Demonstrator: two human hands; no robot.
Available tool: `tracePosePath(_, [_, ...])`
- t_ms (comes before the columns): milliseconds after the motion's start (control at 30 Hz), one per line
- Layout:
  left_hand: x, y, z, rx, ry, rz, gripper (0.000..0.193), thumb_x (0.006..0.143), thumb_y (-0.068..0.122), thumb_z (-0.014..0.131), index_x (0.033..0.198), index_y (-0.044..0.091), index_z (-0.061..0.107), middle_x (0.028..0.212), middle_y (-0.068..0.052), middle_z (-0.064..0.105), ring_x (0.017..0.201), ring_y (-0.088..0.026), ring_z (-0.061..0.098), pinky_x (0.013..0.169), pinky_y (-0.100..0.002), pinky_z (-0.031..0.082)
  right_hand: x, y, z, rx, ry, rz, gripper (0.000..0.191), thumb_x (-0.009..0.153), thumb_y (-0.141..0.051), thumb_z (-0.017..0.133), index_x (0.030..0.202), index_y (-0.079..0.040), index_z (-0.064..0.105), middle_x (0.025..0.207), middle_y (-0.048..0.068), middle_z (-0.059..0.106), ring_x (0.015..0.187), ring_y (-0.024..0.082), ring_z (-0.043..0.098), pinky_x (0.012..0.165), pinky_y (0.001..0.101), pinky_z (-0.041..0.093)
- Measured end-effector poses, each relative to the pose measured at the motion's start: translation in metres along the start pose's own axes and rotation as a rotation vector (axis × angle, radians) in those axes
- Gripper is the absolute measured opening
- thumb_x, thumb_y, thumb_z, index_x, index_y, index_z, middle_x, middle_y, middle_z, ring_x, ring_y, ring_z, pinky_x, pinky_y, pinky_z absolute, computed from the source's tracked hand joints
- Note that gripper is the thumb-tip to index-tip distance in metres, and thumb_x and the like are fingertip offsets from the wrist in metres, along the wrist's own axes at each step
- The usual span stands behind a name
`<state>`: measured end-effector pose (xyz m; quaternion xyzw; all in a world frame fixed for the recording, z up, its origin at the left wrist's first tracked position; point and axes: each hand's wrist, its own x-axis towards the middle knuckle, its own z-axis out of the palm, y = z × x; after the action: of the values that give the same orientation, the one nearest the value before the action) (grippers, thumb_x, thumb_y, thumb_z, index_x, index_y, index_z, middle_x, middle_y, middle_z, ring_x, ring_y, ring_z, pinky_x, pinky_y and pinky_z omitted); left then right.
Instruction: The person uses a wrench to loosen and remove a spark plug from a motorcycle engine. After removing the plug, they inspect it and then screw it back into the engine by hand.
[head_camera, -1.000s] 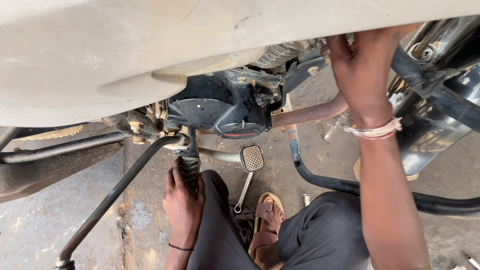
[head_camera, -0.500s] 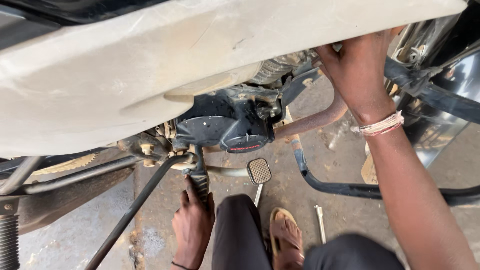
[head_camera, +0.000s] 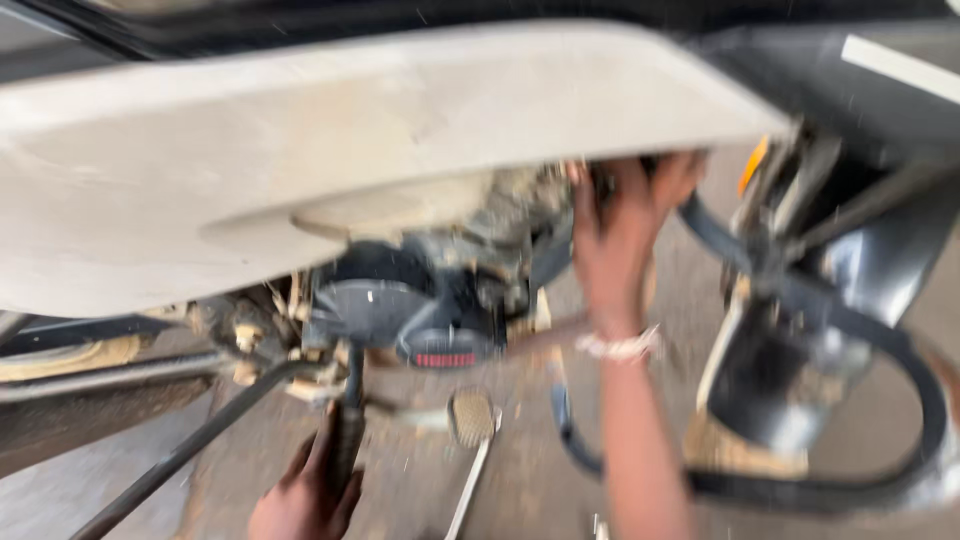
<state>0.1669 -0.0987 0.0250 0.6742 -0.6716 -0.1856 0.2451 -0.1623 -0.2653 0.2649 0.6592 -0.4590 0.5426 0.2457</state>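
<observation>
The view has swung left and blurred; left hand (head_camera: 305, 495) still grips the black ribbed footpeg (head_camera: 347, 445), right hand (head_camera: 625, 235) stays clenched up by the dusty dark engine casing (head_camera: 420, 310)

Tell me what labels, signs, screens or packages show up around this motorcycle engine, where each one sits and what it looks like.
Red label strip: low on the dark engine cover, a short horizontal bar, red on black; blurred.
White stripe: top right on the black body panel, a slanted pale band, perhaps a decal.
Orange patch: right of the right hand, small and narrow, likely a reflector rather than a label.
No packages or screens in view.
</observation>
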Motion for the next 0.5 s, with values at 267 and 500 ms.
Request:
tracePosePath(267, [0.024, 0.035, -0.039, 0.487, -0.291, 0.069, 0.092, 0.083, 0.049, 0.077, 0.155, 0.019, 0.027, 0.148, -0.025, 0.048, 0.098, -0.039, 0.069, 0.079, -0.048, 0.061, -0.015, -0.008, 0.044, 0.18, 0.29, 0.169, 0.02, 0.097, -0.02, 0.09, 0.101, -0.01, 0.073, 0.149, 0.013, 0.045, 0.143, 0.036, 0.038, 0.123, 0.0553, 0.031])
tracePosePath(500, [0.092, 0.253, -0.094, 0.155, 0.396, 0.68, 0.014, 0.087, 0.012, 0.064, 0.099, 0.005, 0.064, 0.081, -0.014, 0.069, 0.068, -0.035, 0.07, 0.055, -0.046, 0.053, 0.001, -0.004, 0.033, 0.207, 0.313, 0.114, 0.021, 0.092, -0.022, 0.094, 0.092, -0.01, 0.077, 0.147, 0.013, 0.049, 0.141, 0.036, 0.038, 0.119, 0.0577, 0.03])
